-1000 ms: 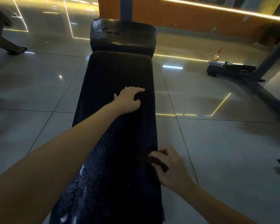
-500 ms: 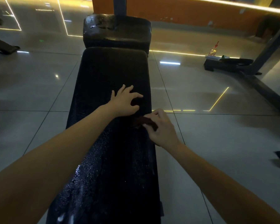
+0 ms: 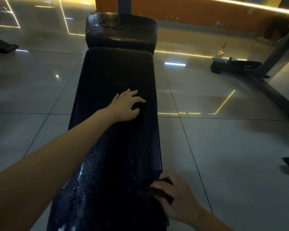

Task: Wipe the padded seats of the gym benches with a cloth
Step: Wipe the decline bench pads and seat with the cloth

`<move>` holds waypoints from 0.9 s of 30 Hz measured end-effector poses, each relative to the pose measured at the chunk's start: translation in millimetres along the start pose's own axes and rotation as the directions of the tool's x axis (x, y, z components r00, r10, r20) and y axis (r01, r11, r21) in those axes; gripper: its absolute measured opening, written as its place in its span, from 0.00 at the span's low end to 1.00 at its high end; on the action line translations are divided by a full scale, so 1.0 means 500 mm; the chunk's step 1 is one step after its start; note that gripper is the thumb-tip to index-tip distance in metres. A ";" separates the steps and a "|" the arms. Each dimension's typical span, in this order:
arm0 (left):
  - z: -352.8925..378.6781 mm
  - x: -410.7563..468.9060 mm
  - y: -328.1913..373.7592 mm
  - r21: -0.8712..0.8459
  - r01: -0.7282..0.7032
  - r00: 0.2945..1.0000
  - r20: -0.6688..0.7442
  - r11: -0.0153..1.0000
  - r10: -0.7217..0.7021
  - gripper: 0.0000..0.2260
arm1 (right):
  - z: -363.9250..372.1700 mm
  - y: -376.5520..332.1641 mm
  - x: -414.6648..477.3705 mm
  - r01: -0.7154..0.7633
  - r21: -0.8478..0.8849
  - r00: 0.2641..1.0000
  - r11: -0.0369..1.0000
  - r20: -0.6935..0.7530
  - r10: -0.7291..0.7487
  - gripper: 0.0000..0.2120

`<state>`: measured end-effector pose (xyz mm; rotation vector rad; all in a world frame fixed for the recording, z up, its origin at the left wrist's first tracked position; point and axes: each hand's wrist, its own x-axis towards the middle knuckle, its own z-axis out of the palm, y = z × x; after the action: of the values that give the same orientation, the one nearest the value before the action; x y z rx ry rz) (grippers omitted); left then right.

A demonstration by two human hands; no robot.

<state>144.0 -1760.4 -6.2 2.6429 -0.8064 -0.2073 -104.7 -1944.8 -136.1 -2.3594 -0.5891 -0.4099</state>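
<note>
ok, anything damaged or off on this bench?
Yes. The far pad has cracked, flaking upholstery across the left of its top. The long pad glistens with specks at the near end, beside the cloth in the right hand; it looks wet, not torn. Nothing else stands out.

2 pads (image 3: 117,72) (image 3: 122,30), 2 hands (image 3: 125,107) (image 3: 178,199), 1 cloth (image 3: 158,192).

Place: gym, dimly lit.
Near evidence: long black padded bench (image 3: 117,77), with a separate pad (image 3: 122,30) at its far end.
Around: dark machine frame (image 3: 279,52) at right; another equipment foot (image 3: 3,45) far left.
Surfaces: glossy grey floor tiles (image 3: 223,147), orange wall (image 3: 190,12).
</note>
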 end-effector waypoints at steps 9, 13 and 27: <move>-0.006 0.003 0.002 -0.004 0.005 1.000 0.031 1.000 -0.005 0.21 | -0.030 0.092 0.281 -0.131 -0.072 0.969 0.989 -0.220 0.113 0.16; -0.009 0.002 -0.002 -0.004 0.005 0.999 0.042 1.000 -0.004 0.21 | -0.032 0.085 0.273 -0.089 -0.104 0.976 0.991 -0.210 0.065 0.17; 0.043 -0.002 0.033 0.191 -0.245 0.969 0.066 0.951 0.236 0.27 | -0.049 0.026 0.186 -0.096 -0.180 0.995 0.979 -0.008 0.097 0.16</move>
<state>129.5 -1778.8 -19.7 2.6960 -1.2115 -0.1235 -22.5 -1941.8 -85.0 -2.5491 -0.4518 -0.4339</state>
